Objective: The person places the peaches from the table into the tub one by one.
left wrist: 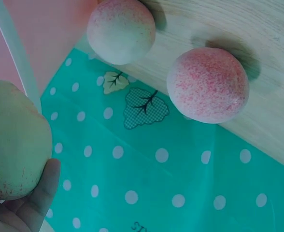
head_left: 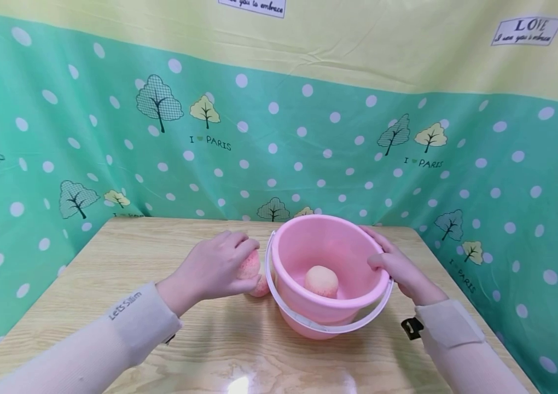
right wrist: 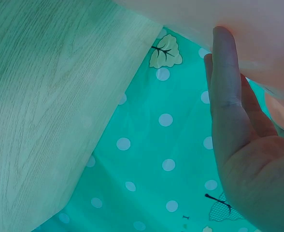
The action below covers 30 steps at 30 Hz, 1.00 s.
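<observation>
My left hand grips a pink and cream peach, just left of the bucket. In the left wrist view that peach shows its pale side, close to the white handle. Two more peaches lie on the table there: a pale one and a pinker one. Inside the pink bucket rests another peach. My right hand holds the bucket's right side, thumb over the rim; its fingers lie along the outer wall.
The bucket leans toward me on the wooden table, its white handle hanging down at the front. A green dotted curtain with printed trees stands behind the table and along both sides.
</observation>
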### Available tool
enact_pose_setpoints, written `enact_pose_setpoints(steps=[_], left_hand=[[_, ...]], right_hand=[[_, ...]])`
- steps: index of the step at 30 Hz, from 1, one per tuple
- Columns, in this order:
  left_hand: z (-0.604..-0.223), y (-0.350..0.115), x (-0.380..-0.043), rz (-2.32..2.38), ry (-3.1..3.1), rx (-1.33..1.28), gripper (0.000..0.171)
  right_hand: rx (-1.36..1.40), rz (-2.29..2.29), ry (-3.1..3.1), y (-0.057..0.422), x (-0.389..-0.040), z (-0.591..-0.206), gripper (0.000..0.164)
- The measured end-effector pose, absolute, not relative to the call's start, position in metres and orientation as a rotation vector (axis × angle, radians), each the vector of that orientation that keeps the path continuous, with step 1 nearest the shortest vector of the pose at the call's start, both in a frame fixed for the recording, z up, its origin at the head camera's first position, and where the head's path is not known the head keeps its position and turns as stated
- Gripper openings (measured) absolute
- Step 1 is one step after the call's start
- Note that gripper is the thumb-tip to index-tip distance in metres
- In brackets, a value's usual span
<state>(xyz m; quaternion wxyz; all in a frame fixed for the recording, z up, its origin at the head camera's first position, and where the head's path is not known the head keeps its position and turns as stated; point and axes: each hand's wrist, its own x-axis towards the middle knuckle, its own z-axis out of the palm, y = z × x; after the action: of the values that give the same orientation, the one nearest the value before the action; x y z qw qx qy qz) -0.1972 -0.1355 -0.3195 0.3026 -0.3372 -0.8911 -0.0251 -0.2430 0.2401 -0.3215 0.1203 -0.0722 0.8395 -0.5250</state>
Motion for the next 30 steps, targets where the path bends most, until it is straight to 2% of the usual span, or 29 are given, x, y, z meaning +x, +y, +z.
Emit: enact_pose_setpoints(steps=[30], left_hand=[[-0.306, -0.124, -0.203, -0.084, -2.259, -0.961, 0.045]], right_hand=[[-0.193, -1.516, 2.458, 0.242, -0.244, -0.321, 0.084]])
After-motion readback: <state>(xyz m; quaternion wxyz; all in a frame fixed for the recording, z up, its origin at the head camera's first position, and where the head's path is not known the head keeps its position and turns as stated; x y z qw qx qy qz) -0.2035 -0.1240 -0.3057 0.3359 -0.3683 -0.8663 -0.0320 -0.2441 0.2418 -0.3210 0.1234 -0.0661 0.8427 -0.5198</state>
